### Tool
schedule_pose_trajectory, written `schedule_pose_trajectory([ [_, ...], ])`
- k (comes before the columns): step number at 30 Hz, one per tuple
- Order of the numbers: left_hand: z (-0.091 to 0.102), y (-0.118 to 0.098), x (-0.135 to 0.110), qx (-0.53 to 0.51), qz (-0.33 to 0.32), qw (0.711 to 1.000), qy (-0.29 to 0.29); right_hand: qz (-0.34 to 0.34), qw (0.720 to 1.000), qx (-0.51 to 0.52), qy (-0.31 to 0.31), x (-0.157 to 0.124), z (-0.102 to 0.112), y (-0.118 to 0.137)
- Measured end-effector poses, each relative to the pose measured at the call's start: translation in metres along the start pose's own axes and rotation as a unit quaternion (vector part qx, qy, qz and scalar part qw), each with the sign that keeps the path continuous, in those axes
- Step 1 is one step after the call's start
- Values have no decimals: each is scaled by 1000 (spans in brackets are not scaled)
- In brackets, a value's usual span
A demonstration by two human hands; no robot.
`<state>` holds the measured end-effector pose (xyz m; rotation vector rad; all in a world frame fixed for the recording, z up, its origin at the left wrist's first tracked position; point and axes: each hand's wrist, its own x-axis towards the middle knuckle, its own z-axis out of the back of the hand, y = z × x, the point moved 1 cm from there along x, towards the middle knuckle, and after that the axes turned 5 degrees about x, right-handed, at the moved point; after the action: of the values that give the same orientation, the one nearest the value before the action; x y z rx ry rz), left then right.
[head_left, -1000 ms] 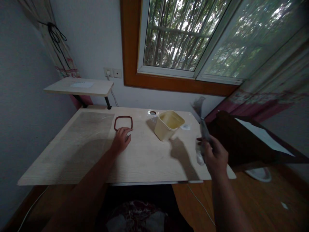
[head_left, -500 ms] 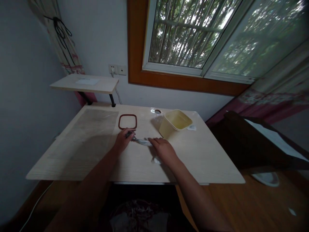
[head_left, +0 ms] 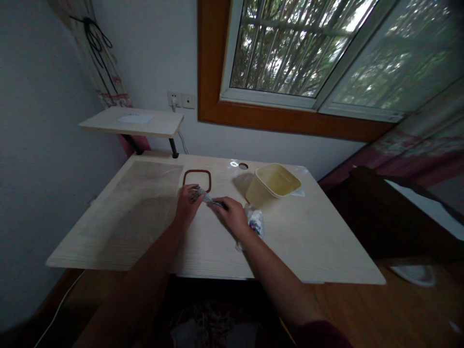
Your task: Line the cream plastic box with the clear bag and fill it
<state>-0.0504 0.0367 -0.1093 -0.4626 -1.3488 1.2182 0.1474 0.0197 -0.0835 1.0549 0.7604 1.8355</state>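
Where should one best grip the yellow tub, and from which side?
Likely by the rim, from above on the right: the yellow tub stands open side up, so fingers can hook over its edge. The left hand and right hand, pinching a grey strip, lie to its left.

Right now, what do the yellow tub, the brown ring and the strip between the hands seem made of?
Yellow tub: likely plastic, smooth, glossy, thin walls. Brown ring: probably rubber or silicone, a thin matte loop lying flat. Grey strip, held between left hand and right hand: too blurred to tell, perhaps cloth or crinkled film.
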Motion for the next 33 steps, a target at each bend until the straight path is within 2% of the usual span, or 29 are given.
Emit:
schedule_pose_trajectory([
  [2, 0, -1, 1, 20, -15, 998, -62, -33, 998, 35, -32, -1, 0, -8],
  [4, 0, -6, 0, 74, -69, 992, -72, -59, 994, 70, -53, -2, -2, -14],
  [7, -4, -16, -5, 127, -140, 981, 34, -73, 989, 111, -60, -1, -4, -16],
  [9, -9, -19, -8, 134, -144, 976, 94, -74, 988, 123, -57, -1, -4, -15],
  [14, -19, -15, -12, 121, -92, 980, 129, -63, 991, 110, -38, -1, -3, -15],
  [18, -21, -12, -13, 92, -55, 986, 129, -72, 990, 114, -43, -2, -3, -17],
  [23, -25, -14, -14, 49, -9, 992, 119, -87, 984, 149, -52, -2, -5, -19],
  [28, -30, -10, -13, -9, 84, 989, 122, -102, 973, 202, -50, -2, -6, -23],
  [33, -31, -5, -11, -41, 121, 982, 140, -126, 959, 249, -41, -1, -7, -24],
])
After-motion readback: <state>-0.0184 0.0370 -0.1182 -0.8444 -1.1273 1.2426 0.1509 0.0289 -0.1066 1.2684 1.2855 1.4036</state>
